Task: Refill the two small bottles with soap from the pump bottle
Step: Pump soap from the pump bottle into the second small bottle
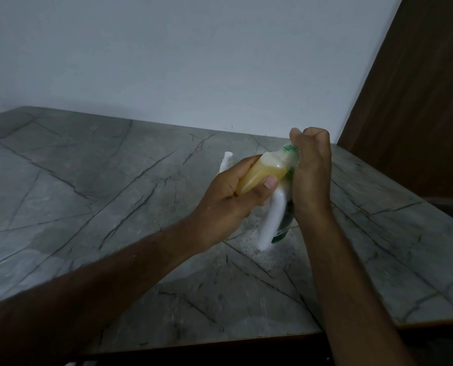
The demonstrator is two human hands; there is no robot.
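My left hand [230, 196] grips a nearly full small bottle [262, 175]; right hand [309, 165] clutches the pump bottle [283, 225]; second bottle's fill unclear.

Dim, bluish and grainy throughout; soft with motion blur, bowed at the edges, darkest along the bottom.
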